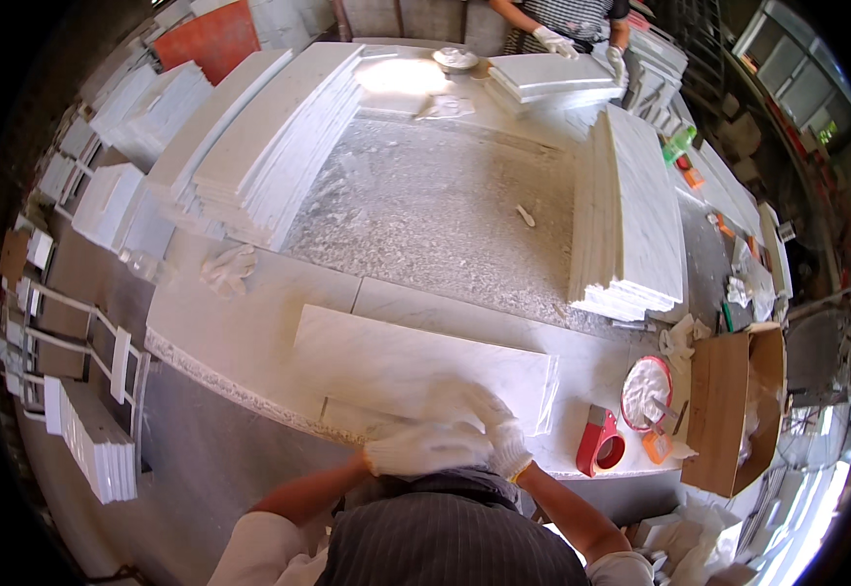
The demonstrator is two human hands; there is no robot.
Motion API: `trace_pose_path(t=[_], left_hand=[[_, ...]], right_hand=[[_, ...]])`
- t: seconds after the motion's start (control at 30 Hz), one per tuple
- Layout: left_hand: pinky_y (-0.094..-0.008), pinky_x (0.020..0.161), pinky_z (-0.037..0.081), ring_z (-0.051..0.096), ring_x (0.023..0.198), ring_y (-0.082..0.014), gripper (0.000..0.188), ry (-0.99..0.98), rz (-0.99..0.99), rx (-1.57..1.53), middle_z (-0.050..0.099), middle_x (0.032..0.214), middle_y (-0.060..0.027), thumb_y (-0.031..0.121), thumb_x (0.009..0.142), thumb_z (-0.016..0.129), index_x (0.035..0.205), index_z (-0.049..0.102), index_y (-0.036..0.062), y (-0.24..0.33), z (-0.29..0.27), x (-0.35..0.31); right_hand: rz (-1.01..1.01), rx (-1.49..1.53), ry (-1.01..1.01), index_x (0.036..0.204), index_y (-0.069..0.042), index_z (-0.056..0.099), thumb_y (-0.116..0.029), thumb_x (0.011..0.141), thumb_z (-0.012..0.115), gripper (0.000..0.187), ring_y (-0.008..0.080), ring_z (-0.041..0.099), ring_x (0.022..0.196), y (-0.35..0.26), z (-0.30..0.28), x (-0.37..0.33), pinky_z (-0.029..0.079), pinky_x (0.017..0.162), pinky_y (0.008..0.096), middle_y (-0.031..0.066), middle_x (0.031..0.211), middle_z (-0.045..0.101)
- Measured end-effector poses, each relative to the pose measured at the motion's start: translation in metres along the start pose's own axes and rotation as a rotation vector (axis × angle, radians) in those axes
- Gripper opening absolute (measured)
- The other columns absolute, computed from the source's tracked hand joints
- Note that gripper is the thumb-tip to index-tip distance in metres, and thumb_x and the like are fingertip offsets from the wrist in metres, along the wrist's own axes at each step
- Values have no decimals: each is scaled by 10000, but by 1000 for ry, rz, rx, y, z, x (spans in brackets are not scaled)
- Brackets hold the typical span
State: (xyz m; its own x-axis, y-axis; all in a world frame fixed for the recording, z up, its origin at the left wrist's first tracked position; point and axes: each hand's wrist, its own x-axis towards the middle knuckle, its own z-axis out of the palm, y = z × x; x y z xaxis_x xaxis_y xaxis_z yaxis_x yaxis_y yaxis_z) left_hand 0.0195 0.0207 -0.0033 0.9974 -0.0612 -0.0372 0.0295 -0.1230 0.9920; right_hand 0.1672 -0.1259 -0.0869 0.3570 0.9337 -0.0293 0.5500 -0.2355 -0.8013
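Red-rimmed bowl (642,384): white paste, a tool (661,409)
Cardboard box (718,405): open, translucent plastic (759,415) inside
White slab (415,356): flat on table (206,313)
Left hand (427,450), right hand (505,441): gloved, at slab's near edge; cannot tell grip
Lettering: too small to read

No text, label, number or sign is legible here, neither on the white slab (415,354), the cardboard box (712,415), the red object (594,436) nor the green bottle (679,145).
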Motion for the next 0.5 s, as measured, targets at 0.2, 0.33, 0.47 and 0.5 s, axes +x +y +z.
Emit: trace_pose_path(t=[0.2, 0.33, 0.47, 0.5], left_hand=[[-384, 1073, 373, 465, 1290, -285, 499, 1096, -528, 872, 506, 1390, -160, 260, 958, 574, 1377, 468, 11, -79, -81, -83], [-360, 1080, 352, 436, 1311, -253, 616, 1174, -685, 592, 459, 1443, -140, 365, 990, 503, 1457, 352, -6, -171, -135, -138], [-338, 1032, 393, 479, 1257, -223, 658, 1154, -695, 282, 507, 1393, -130, 447, 985, 471, 1439, 384, -21, -161, -137, -110], [-341, 1023, 400, 491, 1244, -225, 665, 1167, -709, 180, 526, 1373, -132, 463, 976, 472, 1426, 404, -22, -142, -133, -102]], right_hand=[[410, -270, 544, 1369, -56, 503, -276, 815, 741, 642, 392, 556, 1157, 41, -43, -34, 471, 966, 438, 227, 1270, 563], [619, 10, 278, 1248, -12, 528, -439, 896, 621, 561, 399, 572, 1039, 92, -30, -36, 475, 847, 472, 225, 1101, 602], [626, -85, 409, 1168, -12, 546, -506, 921, 557, 552, 407, 559, 950, 97, -13, -37, 453, 810, 497, 222, 971, 587], [613, -90, 415, 1182, -6, 530, -512, 925, 546, 568, 414, 554, 953, 94, -10, -35, 449, 825, 499, 234, 981, 580]])
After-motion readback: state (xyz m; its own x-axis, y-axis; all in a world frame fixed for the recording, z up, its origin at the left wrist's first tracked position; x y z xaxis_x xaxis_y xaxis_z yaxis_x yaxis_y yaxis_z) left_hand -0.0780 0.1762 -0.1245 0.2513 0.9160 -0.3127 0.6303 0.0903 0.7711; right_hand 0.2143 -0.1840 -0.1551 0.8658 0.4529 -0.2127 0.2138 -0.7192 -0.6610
